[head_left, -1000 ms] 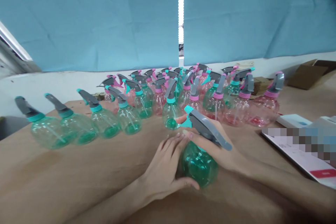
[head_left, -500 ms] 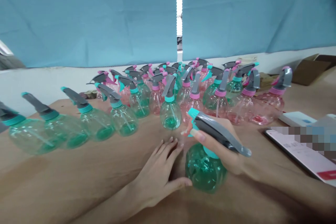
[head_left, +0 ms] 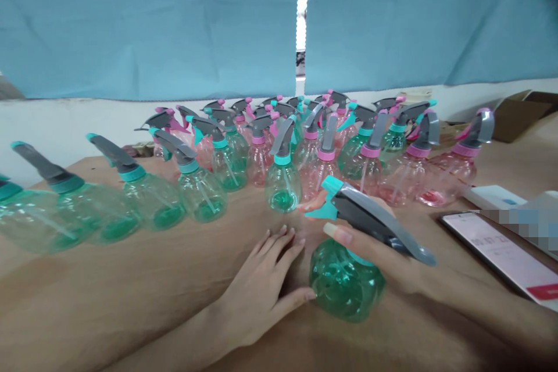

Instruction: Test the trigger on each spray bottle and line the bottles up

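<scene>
Two bare hands of yours are closest, over the brown counter (head_left: 152, 302). Your left hand (head_left: 265, 282) is palm down, its fingers slightly apart and holding nothing; its thumb tip comes right up to the green spray bottle (head_left: 344, 288), though you cannot tell if they touch. Your right hand (head_left: 387, 258) is clamped on that bottle at the neck, thumb across the near side, the other fingers mostly hidden behind. To handle it well, bear on the neck and collar (head_left: 360, 258), not on the trigger (head_left: 323, 210), and let the left thumb steady the body lightly; the thin, rounded plastic would probably slip or dent if squeezed.

It looks squat, clear and glossy, with a turquoise collar, trigger and nozzle (head_left: 332, 184) and a long grey head (head_left: 375, 218) slanting back over your thumb. Whether its base meets the counter is hidden from you.

To your right lie a phone (head_left: 492, 253) and, just beyond, a white box (head_left: 494, 197). Farther off, a line of green bottles (head_left: 203, 192) stands to your left, and pink bottles (head_left: 449, 177) crowd with more green ones ahead. Behind hangs blue cloth (head_left: 152, 23).
</scene>
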The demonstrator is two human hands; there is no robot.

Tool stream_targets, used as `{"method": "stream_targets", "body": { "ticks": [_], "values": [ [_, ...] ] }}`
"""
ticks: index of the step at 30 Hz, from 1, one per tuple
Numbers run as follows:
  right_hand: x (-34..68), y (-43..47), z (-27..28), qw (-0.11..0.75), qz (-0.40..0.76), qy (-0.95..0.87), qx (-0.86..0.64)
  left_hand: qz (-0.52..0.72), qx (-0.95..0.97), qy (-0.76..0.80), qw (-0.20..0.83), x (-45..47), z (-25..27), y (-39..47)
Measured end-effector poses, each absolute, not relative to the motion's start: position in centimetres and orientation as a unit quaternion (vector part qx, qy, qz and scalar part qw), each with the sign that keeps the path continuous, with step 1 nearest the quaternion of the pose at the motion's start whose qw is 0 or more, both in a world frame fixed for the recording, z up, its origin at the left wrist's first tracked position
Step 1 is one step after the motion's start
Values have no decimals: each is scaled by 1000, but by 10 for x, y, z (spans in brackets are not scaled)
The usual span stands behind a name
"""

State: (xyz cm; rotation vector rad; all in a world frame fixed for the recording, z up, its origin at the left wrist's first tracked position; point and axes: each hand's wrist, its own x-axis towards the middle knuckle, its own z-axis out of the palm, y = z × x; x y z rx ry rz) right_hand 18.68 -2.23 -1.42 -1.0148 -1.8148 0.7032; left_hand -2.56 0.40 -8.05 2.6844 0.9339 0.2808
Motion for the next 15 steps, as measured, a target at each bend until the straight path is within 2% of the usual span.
{"method": "stream_targets", "body": {
  "ticks": [9,15],
  "values": [
    [188,-23,-17,456,355,-715,-393,95,929,325,147,-24,-80,1],
    [187,-22,-18,460,337,-719,-398,91,930,327,142,-26,-83,3]
  ]
}}
